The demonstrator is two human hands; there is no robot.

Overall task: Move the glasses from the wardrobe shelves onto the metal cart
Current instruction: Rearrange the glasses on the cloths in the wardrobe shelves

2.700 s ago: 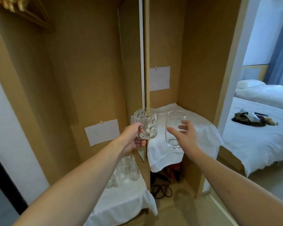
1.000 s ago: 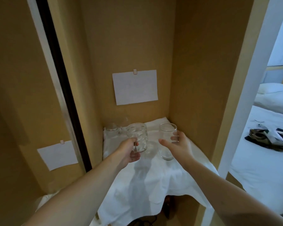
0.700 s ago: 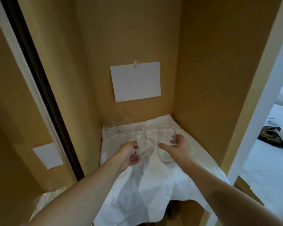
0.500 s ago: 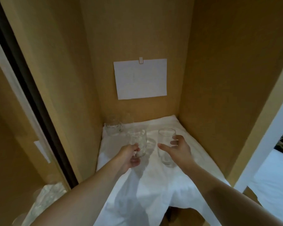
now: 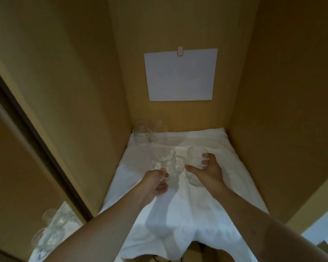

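My left hand (image 5: 155,184) grips the handle of a textured glass mug (image 5: 165,163) over the white cloth (image 5: 225,186) on the right wardrobe shelf. My right hand (image 5: 206,171) holds a smooth clear tumbler (image 5: 195,159) just to the right of the mug, thumb on its near side and fingers round its far side. Whether either glass touches the cloth I cannot tell. Two more clear glasses (image 5: 143,134) stand in the shelf's back left corner. Several glasses (image 5: 53,231) show on the lower left shelf. The metal cart is out of view.
Brown wardrobe walls close the shelf on three sides. A white sheet of paper (image 5: 181,74) is clipped to the back wall. A dark divider post (image 5: 36,140) separates this compartment from the left one. The cloth's front edge hangs over the shelf.
The view has moved closer to the right compartment and tilted down. Both hands with their glasses have gone from in front of the wardrobe to low over the cloth-covered shelf.
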